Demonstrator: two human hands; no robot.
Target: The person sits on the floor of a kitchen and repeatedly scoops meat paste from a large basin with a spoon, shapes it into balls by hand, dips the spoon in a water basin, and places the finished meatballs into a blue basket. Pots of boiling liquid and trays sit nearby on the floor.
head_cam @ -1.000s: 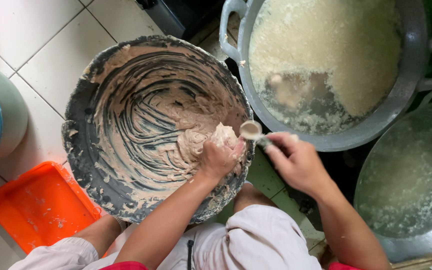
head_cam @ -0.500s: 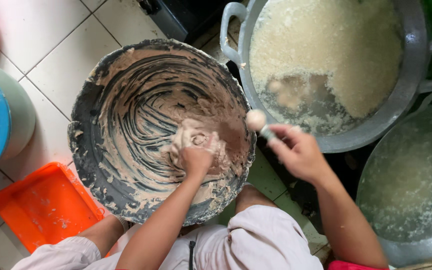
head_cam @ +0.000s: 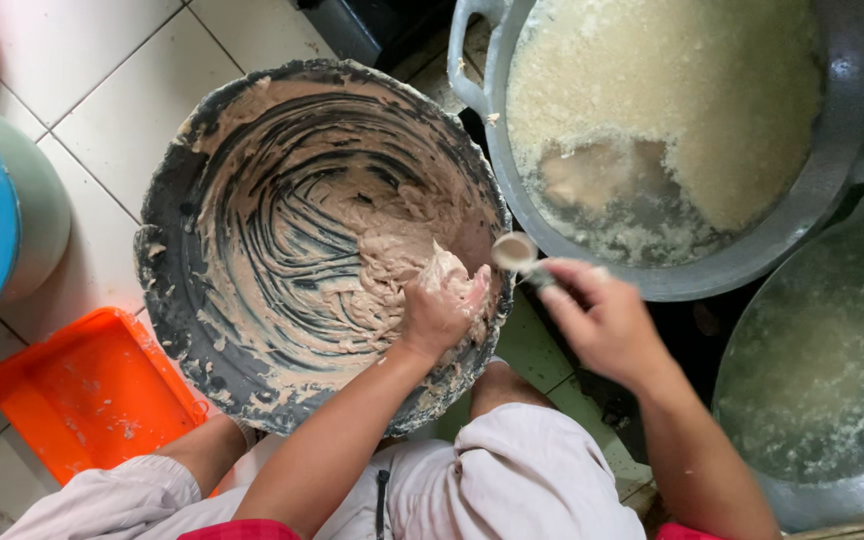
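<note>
1. The left hand (head_cam: 439, 305) sits inside the dark round basin (head_cam: 167, 300), near its right rim, with its fingers closed around a lump of pale beige dough (head_cam: 392, 255).
2. More of the dough is smeared in curved streaks over the basin's bottom and walls; the thickest mass lies right of centre, touching the left hand.
3. The right hand (head_cam: 602, 325) hovers just outside the basin's right rim, its fingers pinched together on the handle of a small spoon (head_cam: 514, 252).
4. The spoon's bowl is between the basin's rim and the near edge of the large grey pan (head_cam: 832, 190), just beside the left hand's dough.
5. The grey pan holds a foamy, whitish liquid and sits at the upper right, close to the basin.
6. An orange tray (head_cam: 82, 395) lies on the tiled floor (head_cam: 82, 80) at the lower left, just beside the basin.
7. A second metal pan (head_cam: 822, 380) with cloudy liquid sits at the right edge, below the grey pan.
</note>
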